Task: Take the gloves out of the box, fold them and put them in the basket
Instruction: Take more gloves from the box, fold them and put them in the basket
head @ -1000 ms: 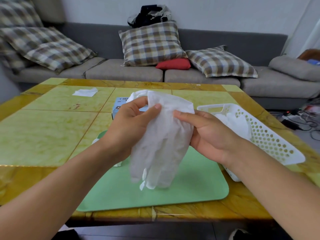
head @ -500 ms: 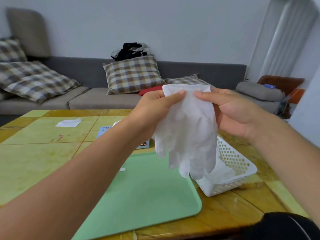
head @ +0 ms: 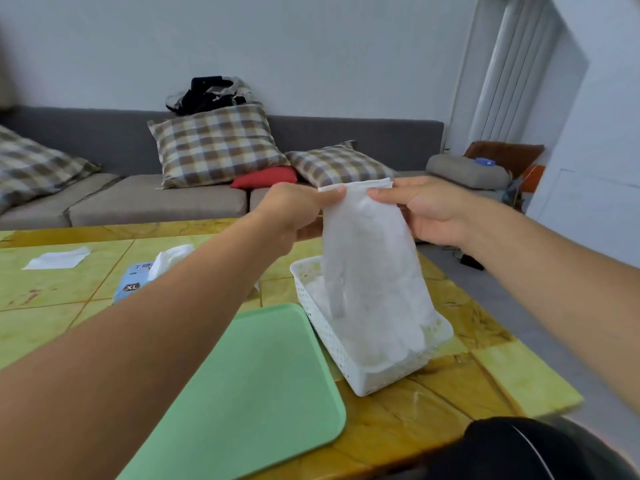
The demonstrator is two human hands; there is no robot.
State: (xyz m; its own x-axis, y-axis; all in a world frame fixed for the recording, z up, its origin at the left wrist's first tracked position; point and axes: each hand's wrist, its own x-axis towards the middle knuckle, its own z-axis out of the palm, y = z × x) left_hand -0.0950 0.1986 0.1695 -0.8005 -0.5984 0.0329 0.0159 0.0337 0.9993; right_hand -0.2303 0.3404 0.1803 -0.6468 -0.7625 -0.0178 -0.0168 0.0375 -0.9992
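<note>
Held up at frame centre: a white glove [head: 367, 265], hanging cuff-up, its finger ends dangling down into the white perforated basket [head: 367, 379] at lower right of centre. Pinched at the cuff's left corner by the left hand [head: 294, 213], thumb and fingers [head: 334, 197] closed on the edge; pinched at the right corner by the right hand [head: 429, 211], fingers likewise clamped on the cuff. Not yet folded, by the look of it. More white gloves seemingly already lying in the basket, though hard to separate from the hanging one.

Thin, limp, nearly weightless material; no stiffness at all, so likely to sag, cling and crumple wherever unsupported. Probably slightly slick against itself. Best taken at the cuff corners, as now, to keep it spread flat; a single-point hold would likely let it bunch. Little risk of damage, more of a messy fold.

Left of centre, the blue glove box [head: 133, 282] on the yellow bench [head: 52, 306], another glove [head: 169, 259] poking out of its opening. Green tray [head: 242, 393] at lower centre. Small white sheet [head: 57, 259] at far left.
</note>
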